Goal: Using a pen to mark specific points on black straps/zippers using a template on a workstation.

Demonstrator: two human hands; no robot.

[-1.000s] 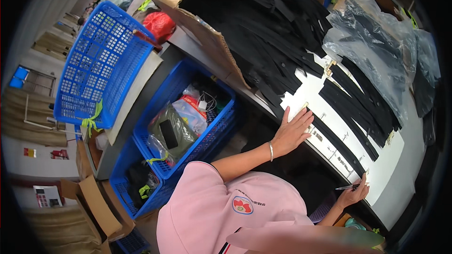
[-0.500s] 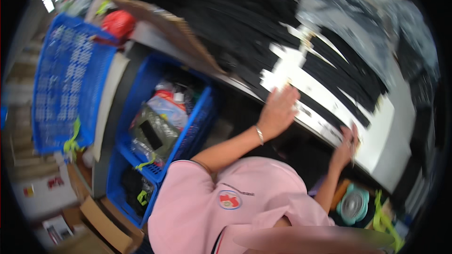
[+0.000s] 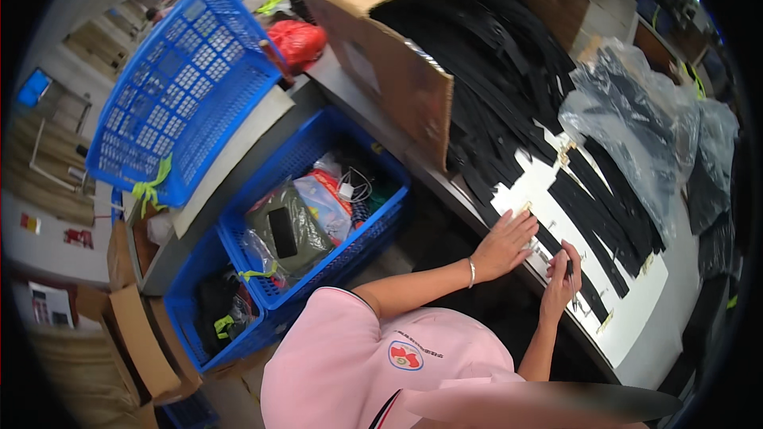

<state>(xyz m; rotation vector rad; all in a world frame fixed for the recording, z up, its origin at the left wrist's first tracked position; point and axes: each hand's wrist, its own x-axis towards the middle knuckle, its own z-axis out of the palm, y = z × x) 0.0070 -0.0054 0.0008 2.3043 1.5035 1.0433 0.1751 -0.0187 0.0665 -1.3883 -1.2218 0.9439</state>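
Observation:
My left hand (image 3: 506,242) lies flat, its fingers stretched over the near edge of a white board (image 3: 636,326) and close to the end of a black strip. Just to its right, my right hand (image 3: 563,274) is closed on a thin, dark pen-like tool (image 3: 569,267). The tool's exact kind cannot be made out. Several long black fabric strips (image 3: 584,206) lie across the board. They run back toward a cardboard box (image 3: 405,95), where a large heap of black strips (image 3: 485,56) spills out.
Clear plastic bags (image 3: 628,111) with dark contents lie beyond the board. On my left, a blue crate (image 3: 318,270) holds bagged items and a black phone (image 3: 281,232). A perforated blue basket (image 3: 187,87) leans behind it, near a red plastic bag (image 3: 296,44).
The view has shifted and become sharper. My right hand has moved left along the board, closer to my left hand. The left hand still rests at the board's near edge.

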